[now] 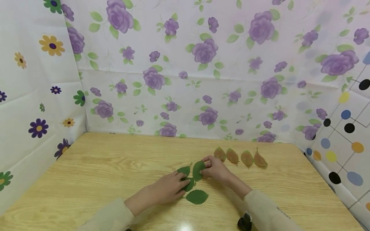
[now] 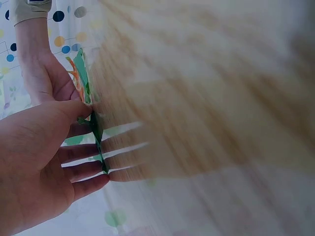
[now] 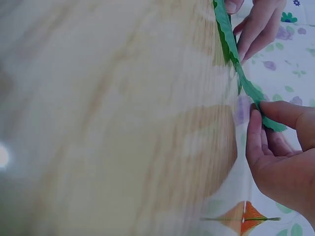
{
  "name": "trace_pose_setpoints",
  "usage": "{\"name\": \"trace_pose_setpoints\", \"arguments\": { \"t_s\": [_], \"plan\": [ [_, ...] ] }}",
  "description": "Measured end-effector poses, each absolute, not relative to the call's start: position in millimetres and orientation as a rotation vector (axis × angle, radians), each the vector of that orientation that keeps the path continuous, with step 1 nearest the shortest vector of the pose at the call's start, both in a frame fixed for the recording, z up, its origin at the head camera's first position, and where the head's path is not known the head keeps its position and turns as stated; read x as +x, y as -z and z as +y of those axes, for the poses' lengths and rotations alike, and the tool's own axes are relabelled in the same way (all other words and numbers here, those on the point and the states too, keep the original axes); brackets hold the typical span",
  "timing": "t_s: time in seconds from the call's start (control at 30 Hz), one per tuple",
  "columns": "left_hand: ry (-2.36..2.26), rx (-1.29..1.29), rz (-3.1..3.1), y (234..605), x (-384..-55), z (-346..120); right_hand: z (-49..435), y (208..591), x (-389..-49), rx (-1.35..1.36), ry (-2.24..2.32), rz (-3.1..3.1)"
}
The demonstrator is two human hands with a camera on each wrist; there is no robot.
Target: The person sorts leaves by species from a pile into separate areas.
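Note:
My right hand [image 1: 217,170] pinches a serrated green leaf [image 1: 198,170] between thumb and fingers. In the right wrist view, the thumb and a fingertip of the right hand [image 3: 283,157] meet at this leaf's edge. My left hand [image 1: 167,188] lies over two more green leaves, an upper leaf [image 1: 184,170] and a lower leaf [image 1: 189,185], its fingertips partly covering them. The left wrist view has the left hand [image 2: 49,147] with fingers spread and fairly straight, touching the leaves at the table surface. Another green leaf [image 1: 197,196] lies flat, nearest to me.
Several brownish-red leaves with green edges, among them an end leaf [image 1: 260,160], lie in a row at the back right of the wooden table [image 1: 121,157]. Flowered cloth [image 1: 185,99] hangs behind, with patterned cloth at both sides. A dark object [image 1: 245,222] sits by the right sleeve.

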State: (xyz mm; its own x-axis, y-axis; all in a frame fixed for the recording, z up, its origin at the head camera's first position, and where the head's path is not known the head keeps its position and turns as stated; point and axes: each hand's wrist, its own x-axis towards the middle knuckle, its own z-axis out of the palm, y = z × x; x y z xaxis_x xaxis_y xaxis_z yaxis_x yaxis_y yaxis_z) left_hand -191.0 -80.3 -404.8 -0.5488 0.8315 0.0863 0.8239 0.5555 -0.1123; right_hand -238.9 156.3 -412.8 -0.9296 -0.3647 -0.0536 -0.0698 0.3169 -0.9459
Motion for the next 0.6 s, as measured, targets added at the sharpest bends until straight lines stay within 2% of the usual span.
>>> {"name": "trace_pose_setpoints", "arguments": {
  "t_s": [0.23, 0.6],
  "plan": [
    [-0.105, -1.407, -2.648, 403.2, -188.2, -80.6, 151.3, 413.3, -244.8, -0.291, 1.708, 2.352],
    [-0.168, -1.401, -2.623, 403.1, -187.0, -81.1, 136.8, 397.3, -262.2, -0.336, 1.727, 2.384]
  ]
}}
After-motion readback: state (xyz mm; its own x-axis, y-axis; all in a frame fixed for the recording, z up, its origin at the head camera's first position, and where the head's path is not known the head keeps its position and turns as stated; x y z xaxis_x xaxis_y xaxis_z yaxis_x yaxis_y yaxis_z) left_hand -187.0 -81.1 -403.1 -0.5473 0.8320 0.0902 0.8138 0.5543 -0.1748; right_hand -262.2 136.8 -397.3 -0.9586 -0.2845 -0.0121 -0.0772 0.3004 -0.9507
